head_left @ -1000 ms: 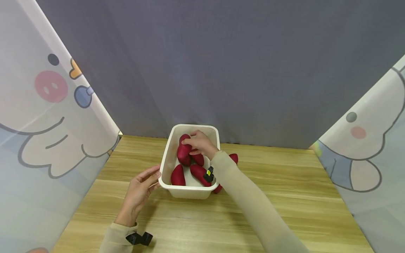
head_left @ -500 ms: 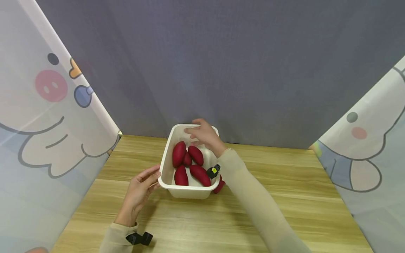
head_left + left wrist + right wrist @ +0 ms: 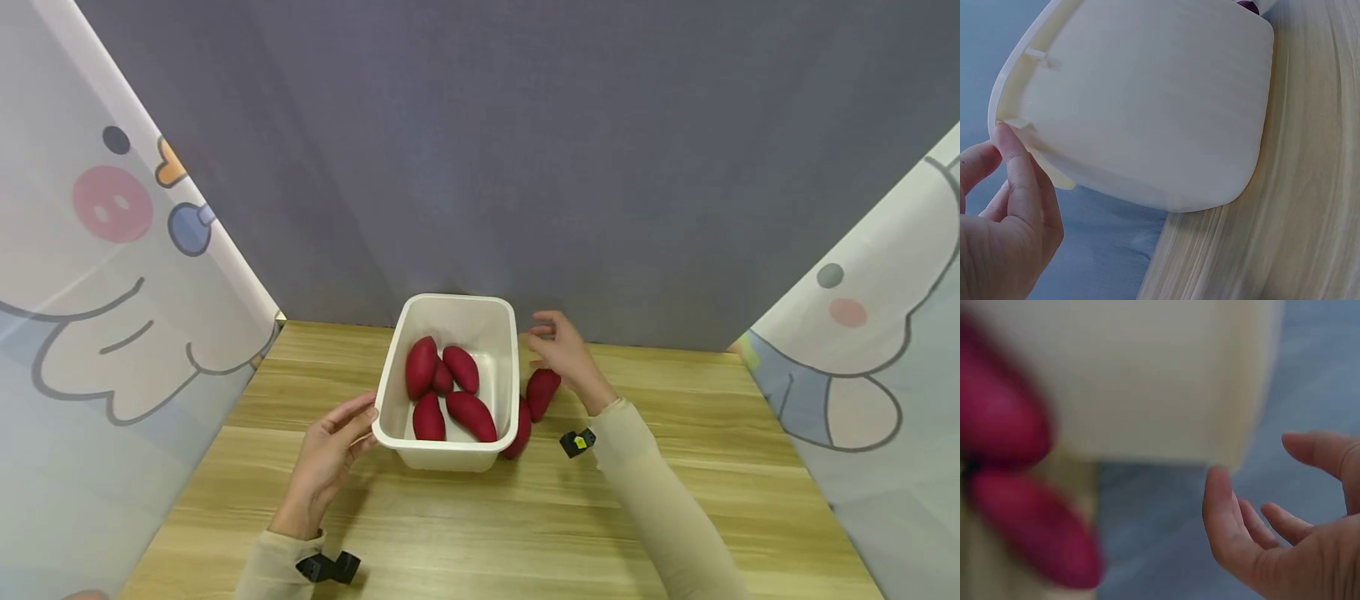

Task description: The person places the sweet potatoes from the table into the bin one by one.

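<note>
A white plastic bin [image 3: 447,457] stands near the back of the table with several dark red sweet potatoes [image 3: 471,416] lying inside. My left hand [image 3: 327,454] holds the bin's rim at its left side; in the left wrist view, thumb and fingers meet the rim [image 3: 995,94]. Past the bin's right wall, my right hand [image 3: 566,357] hovers with loosely bent fingers and nothing in them. Just below it one sweet potato [image 3: 542,392] lies on the table. Another sweet potato [image 3: 519,429] rests close against the bin's right side, partly hidden by the wall.
The wood-grain table [image 3: 450,533] ends at a grey curtain [image 3: 480,167] right behind the bin. Printed cartoon curtains [image 3: 862,333] close off both sides. A small black device sits on each sleeve.
The right hand let go of a sweet potato inside the bin, then rose over the right rim to the sweet potatoes outside. The left hand stayed at the bin.
</note>
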A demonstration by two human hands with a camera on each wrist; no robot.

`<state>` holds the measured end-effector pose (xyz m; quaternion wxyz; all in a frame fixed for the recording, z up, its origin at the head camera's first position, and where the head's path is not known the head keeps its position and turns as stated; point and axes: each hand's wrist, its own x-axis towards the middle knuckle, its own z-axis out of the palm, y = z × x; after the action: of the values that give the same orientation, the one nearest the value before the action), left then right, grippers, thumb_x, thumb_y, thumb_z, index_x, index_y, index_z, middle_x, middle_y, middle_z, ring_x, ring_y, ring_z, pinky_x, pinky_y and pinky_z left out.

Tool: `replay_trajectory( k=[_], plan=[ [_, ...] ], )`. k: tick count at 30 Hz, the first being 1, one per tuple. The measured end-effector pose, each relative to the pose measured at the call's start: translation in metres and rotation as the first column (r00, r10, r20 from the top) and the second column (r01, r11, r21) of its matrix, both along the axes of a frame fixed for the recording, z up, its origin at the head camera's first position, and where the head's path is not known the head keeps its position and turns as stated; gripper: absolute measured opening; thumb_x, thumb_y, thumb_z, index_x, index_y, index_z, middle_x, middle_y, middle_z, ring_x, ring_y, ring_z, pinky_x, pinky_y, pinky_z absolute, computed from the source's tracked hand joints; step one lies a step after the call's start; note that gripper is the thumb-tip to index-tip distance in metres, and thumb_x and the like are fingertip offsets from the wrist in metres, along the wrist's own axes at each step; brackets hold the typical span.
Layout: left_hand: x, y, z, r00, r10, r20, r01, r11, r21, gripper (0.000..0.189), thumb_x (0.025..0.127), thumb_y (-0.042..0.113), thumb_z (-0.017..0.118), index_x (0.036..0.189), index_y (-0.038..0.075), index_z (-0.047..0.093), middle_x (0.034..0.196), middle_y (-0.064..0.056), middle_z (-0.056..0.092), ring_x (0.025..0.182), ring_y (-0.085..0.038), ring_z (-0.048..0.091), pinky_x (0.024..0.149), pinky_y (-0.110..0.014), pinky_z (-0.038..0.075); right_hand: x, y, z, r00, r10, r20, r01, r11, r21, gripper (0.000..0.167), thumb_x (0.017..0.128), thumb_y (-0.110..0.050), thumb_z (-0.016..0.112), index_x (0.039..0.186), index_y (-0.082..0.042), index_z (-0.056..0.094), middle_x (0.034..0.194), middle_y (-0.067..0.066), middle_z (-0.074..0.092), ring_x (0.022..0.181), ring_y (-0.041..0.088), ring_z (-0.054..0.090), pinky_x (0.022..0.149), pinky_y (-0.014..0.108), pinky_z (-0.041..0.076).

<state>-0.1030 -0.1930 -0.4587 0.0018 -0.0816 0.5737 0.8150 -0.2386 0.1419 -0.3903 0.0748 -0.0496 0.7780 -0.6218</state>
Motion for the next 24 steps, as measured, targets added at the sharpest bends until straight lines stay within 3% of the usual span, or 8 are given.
replay_trajectory(
  k=[6, 11, 14, 17, 24],
  plan=[
    [0.0, -0.001, -0.001, 1.0, -0.001, -0.002, 0.001, 1.0, -0.005, 0.031, 0.096, 0.008, 0.069, 0.127, 0.005, 0.069, 0.111, -0.002, 0.069, 0.093, -0.016, 0.068, 0.079, -0.025, 0.059, -0.006, 0.03, -0.049, 0.992, -0.121, 0.03, 0.117, 0.986, 0.119, 0.062, 0.095, -0.012, 0.066, 0.144, 0.009, 0.036, 0.134, 0.034, 0.045, 0.104, 0.044, 0.061, 0.077, 0.05, 0.061],
    [-0.001, -0.001, -0.001, 1.0, -0.009, -0.005, 0.009, 1.0, 0.0, 0.032, 0.096, 0.007, 0.069, 0.128, 0.004, 0.068, 0.111, -0.001, 0.07, 0.094, -0.017, 0.068, 0.079, -0.025, 0.059, -0.008, 0.039, -0.078, 0.978, -0.21, -0.005, 0.205, 0.951, 0.233, 0.067, 0.091, -0.016, 0.071, 0.142, 0.012, 0.039, 0.132, 0.038, 0.047, 0.093, 0.042, 0.064, 0.071, 0.05, 0.061],
    [-0.001, -0.001, -0.001, 1.0, -0.009, -0.001, 0.009, 1.0, 0.001, 0.032, 0.096, 0.008, 0.069, 0.128, 0.004, 0.068, 0.112, -0.002, 0.069, 0.094, -0.017, 0.068, 0.079, -0.025, 0.059, -0.008, 0.04, -0.087, 0.976, -0.214, -0.049, 0.219, 0.925, 0.311, 0.068, 0.089, -0.019, 0.073, 0.139, 0.014, 0.041, 0.128, 0.04, 0.051, 0.102, 0.045, 0.062, 0.081, 0.05, 0.058],
    [-0.001, 0.0, -0.001, 1.0, -0.005, 0.001, 0.005, 1.0, 0.0, 0.033, 0.096, 0.008, 0.07, 0.128, 0.004, 0.068, 0.112, -0.002, 0.069, 0.094, -0.017, 0.068, 0.079, -0.025, 0.059, -0.008, 0.04, -0.094, 0.982, -0.186, -0.042, 0.189, 0.917, 0.353, 0.071, 0.088, -0.022, 0.074, 0.138, 0.014, 0.04, 0.128, 0.038, 0.053, 0.115, 0.044, 0.056, 0.088, 0.047, 0.055],
    [-0.001, -0.001, -0.001, 1.0, -0.004, 0.009, 0.004, 1.0, -0.007, 0.032, 0.096, 0.008, 0.07, 0.128, 0.005, 0.068, 0.111, -0.002, 0.069, 0.094, -0.017, 0.068, 0.078, -0.024, 0.059, -0.005, 0.037, -0.1, 0.984, -0.174, 0.033, 0.155, 0.937, 0.313, 0.071, 0.09, -0.023, 0.072, 0.139, 0.013, 0.037, 0.122, 0.034, 0.06, 0.097, 0.034, 0.066, 0.069, 0.032, 0.058]
  ],
)
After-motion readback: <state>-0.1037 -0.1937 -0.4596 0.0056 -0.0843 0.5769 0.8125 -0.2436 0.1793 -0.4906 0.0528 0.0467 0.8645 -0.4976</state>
